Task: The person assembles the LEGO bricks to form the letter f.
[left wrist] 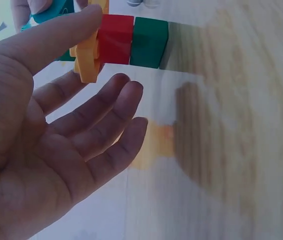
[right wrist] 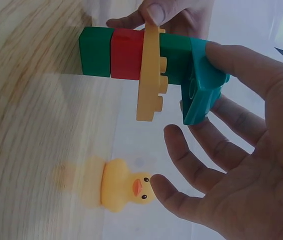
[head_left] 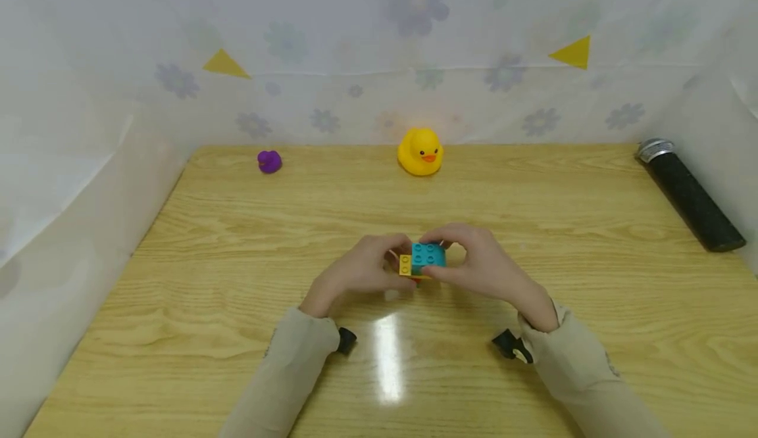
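A stack of toy building bricks stands on the table between the two hands. From the bottom up it has a green brick [right wrist: 95,52], a red brick [right wrist: 126,54], a long yellow plate [right wrist: 148,95], another green brick [right wrist: 175,57] and a teal sloped brick [head_left: 424,252]. My left hand [head_left: 362,267] pinches the stack at the yellow plate, thumb on the near side, its lower fingers loosely spread. At the top, my right hand [head_left: 484,264] grips the teal brick between thumb and fingers. The yellow plate sticks out beyond the bricks, with bare studs showing.
A yellow rubber duck [head_left: 419,153] sits at the table's back edge, behind the stack. Farther left is a small purple duck [head_left: 270,162]. A black cylinder with a silver end [head_left: 689,198] lies along the right edge. White patterned sheets [head_left: 355,50] enclose the back and sides.
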`<state>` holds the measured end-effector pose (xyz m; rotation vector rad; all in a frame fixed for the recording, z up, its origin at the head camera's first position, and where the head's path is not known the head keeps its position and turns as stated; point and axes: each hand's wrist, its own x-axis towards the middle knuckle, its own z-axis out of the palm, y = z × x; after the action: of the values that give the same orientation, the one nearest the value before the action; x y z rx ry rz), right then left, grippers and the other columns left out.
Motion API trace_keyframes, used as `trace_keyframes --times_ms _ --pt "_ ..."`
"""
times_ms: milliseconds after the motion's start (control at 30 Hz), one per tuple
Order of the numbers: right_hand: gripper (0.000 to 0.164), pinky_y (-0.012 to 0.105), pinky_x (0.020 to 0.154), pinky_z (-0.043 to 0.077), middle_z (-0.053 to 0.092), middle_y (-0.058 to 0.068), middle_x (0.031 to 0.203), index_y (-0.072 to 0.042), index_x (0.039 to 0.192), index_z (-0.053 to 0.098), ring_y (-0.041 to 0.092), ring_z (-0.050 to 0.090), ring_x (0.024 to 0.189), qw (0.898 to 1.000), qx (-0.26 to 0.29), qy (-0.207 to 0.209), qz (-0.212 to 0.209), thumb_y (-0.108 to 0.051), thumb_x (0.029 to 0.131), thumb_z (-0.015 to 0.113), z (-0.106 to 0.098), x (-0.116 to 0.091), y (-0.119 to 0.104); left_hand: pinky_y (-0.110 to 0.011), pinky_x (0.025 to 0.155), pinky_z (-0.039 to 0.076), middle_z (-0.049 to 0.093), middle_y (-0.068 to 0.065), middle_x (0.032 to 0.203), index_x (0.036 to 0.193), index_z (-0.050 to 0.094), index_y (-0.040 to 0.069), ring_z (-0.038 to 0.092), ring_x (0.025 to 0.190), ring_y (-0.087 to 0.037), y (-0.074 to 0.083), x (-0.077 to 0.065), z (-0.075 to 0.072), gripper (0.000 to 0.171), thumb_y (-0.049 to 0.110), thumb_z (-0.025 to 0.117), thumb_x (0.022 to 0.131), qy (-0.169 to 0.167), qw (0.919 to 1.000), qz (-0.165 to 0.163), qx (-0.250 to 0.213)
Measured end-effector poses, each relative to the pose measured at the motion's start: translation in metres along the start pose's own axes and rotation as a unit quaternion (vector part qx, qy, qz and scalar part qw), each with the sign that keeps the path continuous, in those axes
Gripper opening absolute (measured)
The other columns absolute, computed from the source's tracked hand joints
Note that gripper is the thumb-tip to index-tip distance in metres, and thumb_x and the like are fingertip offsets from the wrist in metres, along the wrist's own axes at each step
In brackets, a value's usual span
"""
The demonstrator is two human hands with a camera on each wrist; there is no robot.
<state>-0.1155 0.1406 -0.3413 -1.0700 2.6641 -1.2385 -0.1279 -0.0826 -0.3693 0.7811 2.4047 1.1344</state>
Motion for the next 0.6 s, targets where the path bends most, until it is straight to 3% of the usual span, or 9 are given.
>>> trace_keyframes --times_ms 233,400,600 --pt "0.039 0.043 0.076 0.050 0.068 0.003 0.106 -0.007 0.112 0.067 0.016 0.060 0.086 1.000 0.000 -0.021 0.023 -0.017 0.077 0.082 0.000 -0.001 0.008 -0.025 0.074 0.050 0.065 0.002 0.102 0.114 0.065 0.012 0.060 0.085 -0.014 -0.001 0.000 -0.004 0.034 0.022 0.077 0.083 0.032 0.9994 0.010 0.011" --pt "0.047 0.042 0.075 0.052 0.067 0.008 0.108 -0.003 0.117 0.064 0.020 0.062 0.086 0.998 -0.004 -0.027 0.062 -0.017 0.076 0.083 -0.001 -0.001 0.016 -0.024 0.074 0.050 0.066 0.004 0.101 0.118 0.066 0.011 0.060 0.084 -0.010 -0.002 0.002 -0.002 0.037 0.025 0.075 0.085 0.049 0.9987 0.014 0.010" --pt "0.036 0.042 0.076 0.053 0.069 0.006 0.099 -0.004 0.110 0.067 0.022 0.064 0.088 0.996 -0.003 -0.030 0.084 -0.020 0.080 0.079 -0.003 -0.001 0.024 -0.023 0.073 0.051 0.067 -0.002 0.110 0.121 0.064 0.008 0.061 0.083 -0.009 -0.002 0.002 -0.003 0.039 0.023 0.073 0.086 0.064 0.9979 0.007 0.000"
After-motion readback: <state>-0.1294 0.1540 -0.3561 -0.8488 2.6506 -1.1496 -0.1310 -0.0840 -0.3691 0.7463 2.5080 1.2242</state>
